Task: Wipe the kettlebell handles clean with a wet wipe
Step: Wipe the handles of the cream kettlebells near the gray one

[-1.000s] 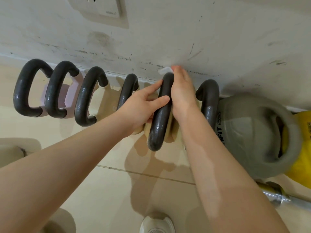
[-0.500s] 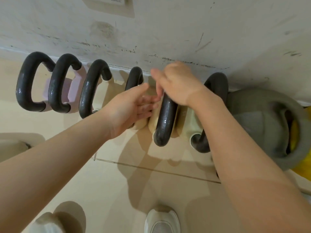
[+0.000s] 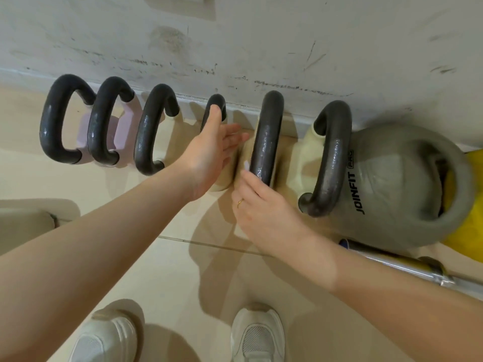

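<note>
**Wipe worked along the fifth handle**

Kettlebells stood in a row at frame centre. The dark cast-iron loop handle point(image 3: 266, 138), judged heavy, rigid and damp-slick, was rubbed by the small white wet wipe point(image 3: 246, 165), soft and limp, pinched in the right hand point(image 3: 264, 212). The left hand point(image 3: 209, 150) hovered beside, fingers straight, together. Beige floor tiles point(image 3: 170, 270) met a scuffed white wall point(image 3: 261, 35).

One brand can be read — "JOINFIT" in black capitals, with a small boxed "PRO" beside it — running along the side of the large grey round kettlebell point(image 3: 397, 178).
</note>
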A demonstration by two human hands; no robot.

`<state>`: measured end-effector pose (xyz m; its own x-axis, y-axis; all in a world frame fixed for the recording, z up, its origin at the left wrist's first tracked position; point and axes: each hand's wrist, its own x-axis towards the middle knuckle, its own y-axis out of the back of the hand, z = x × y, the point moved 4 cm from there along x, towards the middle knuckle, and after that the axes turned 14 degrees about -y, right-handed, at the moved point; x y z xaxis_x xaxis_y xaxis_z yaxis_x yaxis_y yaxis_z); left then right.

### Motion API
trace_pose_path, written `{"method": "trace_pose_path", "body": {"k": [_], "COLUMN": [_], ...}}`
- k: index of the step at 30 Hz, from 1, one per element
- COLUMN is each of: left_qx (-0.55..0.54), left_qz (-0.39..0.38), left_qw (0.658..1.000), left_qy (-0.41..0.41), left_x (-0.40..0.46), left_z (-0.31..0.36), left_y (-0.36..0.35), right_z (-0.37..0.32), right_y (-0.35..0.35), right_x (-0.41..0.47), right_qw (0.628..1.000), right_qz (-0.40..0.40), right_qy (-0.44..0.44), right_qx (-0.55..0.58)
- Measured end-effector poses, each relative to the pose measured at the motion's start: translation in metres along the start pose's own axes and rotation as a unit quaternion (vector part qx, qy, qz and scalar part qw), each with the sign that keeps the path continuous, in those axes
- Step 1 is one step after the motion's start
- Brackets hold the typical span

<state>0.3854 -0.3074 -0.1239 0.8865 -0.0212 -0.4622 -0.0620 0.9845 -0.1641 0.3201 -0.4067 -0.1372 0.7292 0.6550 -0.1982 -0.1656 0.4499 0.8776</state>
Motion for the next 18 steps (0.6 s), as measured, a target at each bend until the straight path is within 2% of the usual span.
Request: {"method": "trace_pose_path", "body": {"k": [2, 4, 9, 12, 14, 15, 16, 18], "left_qx": [0.006, 0.003, 0.014, 0.019, 0.034, 0.041, 0.043, 0.049], "left_qz": [0.002, 0.0, -0.003, 0.0, 0.003, 0.005, 0.008, 0.009], "left_qw": [1.0, 1.0, 1.0, 1.0, 0.999, 0.999, 0.999, 0.999], "left_qy": [-0.007, -0.007, -0.009, -0.001, 0.0, -0.002, -0.005, -0.011], "left_x": [0.001, 0.0, -0.003, -0.006, -0.01, -0.011, -0.011, -0.011], "left_z": [0.0, 0.0, -0.001, -0.001, 0.0, 0.001, 0.001, 0.001], "left_y": [-0.001, -0.001, 0.002, 0.001, 0.001, 0.001, 0.003, 0.004], "right_z": [0.015, 0.024, 0.016, 0.025, 0.022, 0.026, 0.036, 0.059], "right_y": [0.003, 0.001, -0.008, -0.001, 0.002, 0.002, 0.002, 0.0], "right_x": [0.004, 0.0, -0.022, -0.015, -0.012, -0.009, -0.004, 0.009], "right_qw": [0.998, 0.994, 0.996, 0.977, 0.966, 0.952, 0.922, 0.81], "right_qz": [0.056, 0.07, 0.079, 0.091, 0.087, 0.092, 0.087, 0.031], "right_qy": [-0.026, -0.074, -0.046, -0.136, -0.144, -0.155, -0.185, -0.266], "right_qx": [0.022, 0.042, 0.014, 0.14, 0.199, 0.247, 0.329, 0.522]}}
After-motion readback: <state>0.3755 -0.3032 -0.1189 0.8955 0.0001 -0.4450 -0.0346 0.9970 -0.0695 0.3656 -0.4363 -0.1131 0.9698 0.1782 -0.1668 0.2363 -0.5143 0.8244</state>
